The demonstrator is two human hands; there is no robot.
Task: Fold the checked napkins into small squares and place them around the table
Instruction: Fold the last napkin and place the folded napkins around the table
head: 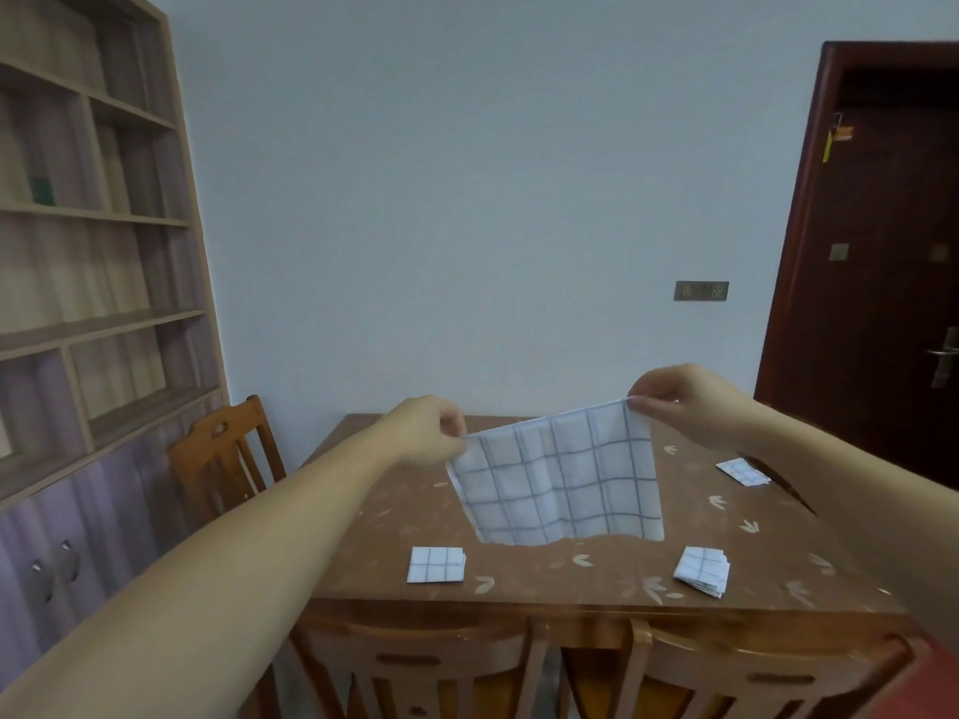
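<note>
Head view: left hand point(433, 430) pinches the upper left corner of an unfolded checked napkin point(560, 480), fingers curled tight on the cloth; right hand point(674, 402) pinches the upper right corner the same way. Napkin hangs stretched between both hands above the table point(597, 583), top edge running left to right and sloping up toward the right hand, lower edge wavy and close to the tabletop; contact there cannot be told. Cloth is thin, white, with a dark grid of lines, softly rippled. Three folded napkins lie flat on the table: folded square near left point(436, 564), folded square near right point(701, 569), and a third at the far right edge point(742, 472). Tabletop is brown wood with pale leaf marks. Wooden chairs point(430, 672) stand at the near side.
</note>
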